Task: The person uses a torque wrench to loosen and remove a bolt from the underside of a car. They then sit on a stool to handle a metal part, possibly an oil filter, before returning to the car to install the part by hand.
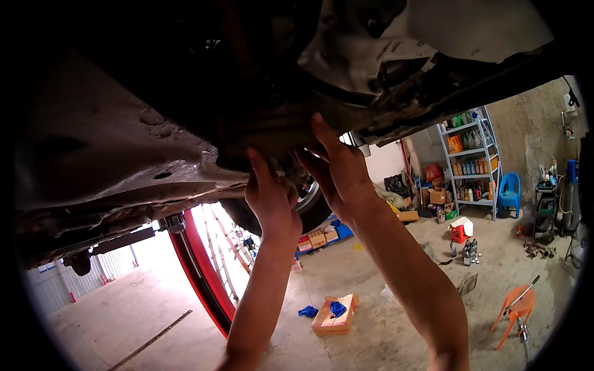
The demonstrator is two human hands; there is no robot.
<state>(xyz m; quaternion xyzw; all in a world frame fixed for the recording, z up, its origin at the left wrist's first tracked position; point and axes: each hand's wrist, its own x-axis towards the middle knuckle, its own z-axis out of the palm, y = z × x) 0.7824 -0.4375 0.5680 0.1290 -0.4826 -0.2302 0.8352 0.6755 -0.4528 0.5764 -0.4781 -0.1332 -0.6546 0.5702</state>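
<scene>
Overhead is the underside of a raised car, with a dark, shadowed underbody part (278, 127) between my two hands. My left hand (271, 196) reaches up to its lower edge, one finger straight against it and the others curled inward. Higher and further right, my right hand (348, 172) has a fingertip pressed to the same part, its other fingers bent toward the edge in shadow. Both hands appear to grip this part; its exact kind is too dark to tell. Behind them shows a wheel (318, 207).
A red lift post (197, 272) stands left of my left forearm. Below lies an open cardboard box (334, 318) with blue cloths or gloves. An orange stool (520, 303) holding a long-handled tool, a shelf of bottles (470, 157) and a blue chair (510, 193) are at right.
</scene>
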